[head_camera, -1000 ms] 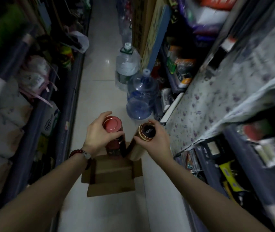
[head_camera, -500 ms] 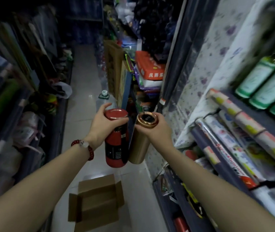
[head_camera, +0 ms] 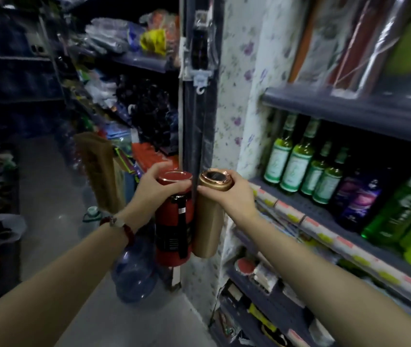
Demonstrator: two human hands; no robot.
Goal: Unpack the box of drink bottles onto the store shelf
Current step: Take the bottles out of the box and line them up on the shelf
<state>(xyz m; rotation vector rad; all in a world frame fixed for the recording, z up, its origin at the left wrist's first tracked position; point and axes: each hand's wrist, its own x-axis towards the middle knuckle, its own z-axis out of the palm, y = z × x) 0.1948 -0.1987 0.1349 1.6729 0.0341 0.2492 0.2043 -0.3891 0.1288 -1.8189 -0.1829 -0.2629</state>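
Observation:
My left hand grips the lid end of a red drink bottle that hangs upright below it. Right beside it, my right hand holds a gold drink bottle by its top; the two bottles touch side by side. Both are at chest height in the aisle, just left of the grey store shelf on the right. The cardboard box is out of view.
The shelf holds green glass bottles, purple bottles and bright green bottles, with wrapped rolls along its front edge. Large blue water jugs stand on the aisle floor below my hands. A floral-covered shelf end rises behind the bottles.
Both hands have lifted the two bottles from the box up to shelf height. My view has swung up and right, and the box on the floor has dropped out of sight.

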